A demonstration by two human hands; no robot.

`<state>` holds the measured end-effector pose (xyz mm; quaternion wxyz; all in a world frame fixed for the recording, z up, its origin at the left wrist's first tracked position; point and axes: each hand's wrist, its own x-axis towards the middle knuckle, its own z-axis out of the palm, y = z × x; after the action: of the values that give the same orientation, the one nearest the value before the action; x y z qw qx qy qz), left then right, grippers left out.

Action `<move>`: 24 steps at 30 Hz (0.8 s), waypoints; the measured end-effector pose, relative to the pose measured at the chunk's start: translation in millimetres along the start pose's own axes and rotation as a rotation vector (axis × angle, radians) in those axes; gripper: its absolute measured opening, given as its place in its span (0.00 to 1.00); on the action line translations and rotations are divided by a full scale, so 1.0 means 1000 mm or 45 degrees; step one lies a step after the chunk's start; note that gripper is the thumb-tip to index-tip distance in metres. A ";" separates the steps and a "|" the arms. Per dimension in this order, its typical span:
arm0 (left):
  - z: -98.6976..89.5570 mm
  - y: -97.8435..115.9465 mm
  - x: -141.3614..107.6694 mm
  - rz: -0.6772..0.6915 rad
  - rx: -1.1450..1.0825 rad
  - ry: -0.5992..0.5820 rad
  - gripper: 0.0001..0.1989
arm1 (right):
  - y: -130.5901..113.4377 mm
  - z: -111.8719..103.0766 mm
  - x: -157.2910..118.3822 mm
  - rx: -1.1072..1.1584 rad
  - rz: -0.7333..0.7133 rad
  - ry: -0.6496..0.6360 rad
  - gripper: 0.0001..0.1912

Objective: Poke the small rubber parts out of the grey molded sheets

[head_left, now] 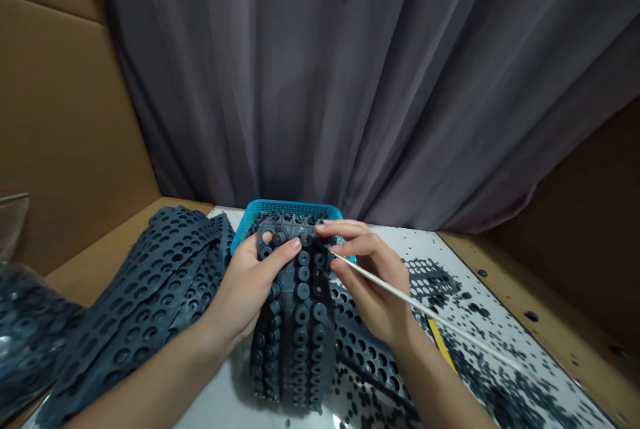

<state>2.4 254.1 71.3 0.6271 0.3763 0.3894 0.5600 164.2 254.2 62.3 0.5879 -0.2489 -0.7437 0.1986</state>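
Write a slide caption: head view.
Left hand grips a dark studded sheet, right hand at its edge, before a blue basket and grey curtain.

Grey curtain, brown cardboard panels

Bare hands, bare forearms, slim fingers (nails short)

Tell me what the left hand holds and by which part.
The left hand holds a dark studded sheet by its upper left corner, thumb on top.
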 end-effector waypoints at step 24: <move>-0.004 0.003 0.002 0.083 -0.051 0.079 0.15 | -0.013 0.000 0.008 -0.162 0.139 -0.227 0.05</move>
<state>-1.9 256.3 72.1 0.6034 0.3587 0.3849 0.5992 160.8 248.4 75.7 0.4908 -0.3071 -0.7893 0.2042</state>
